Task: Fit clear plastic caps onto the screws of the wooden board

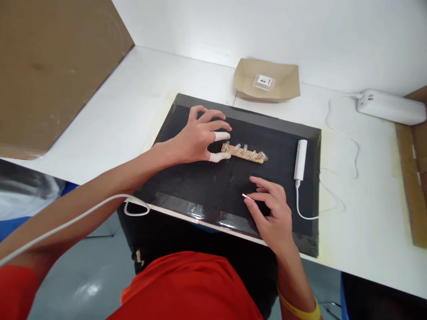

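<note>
A narrow tan circuit strip (245,153) with several clear LEDs lies on the black mat (200,186). My left hand (196,135) rests on the mat at the strip's left end, thumb and index finger in white finger cots touching that end, the other fingers spread. My right hand (271,209) lies lower on the mat, fingers loosely curled, with a small metallic piece (246,196) at its thumb tip. A white pen-shaped tool (300,159) lies to the right of the strip, its cable running off the mat.
A brown paper tray (283,84) with a small labelled clear packet (264,82) sits behind the mat. A white power adapter (390,106) lies at the far right, with cardboard (413,178) beside it. A large cardboard sheet (50,66) stands at the left. A white cable (66,222) crosses my left arm.
</note>
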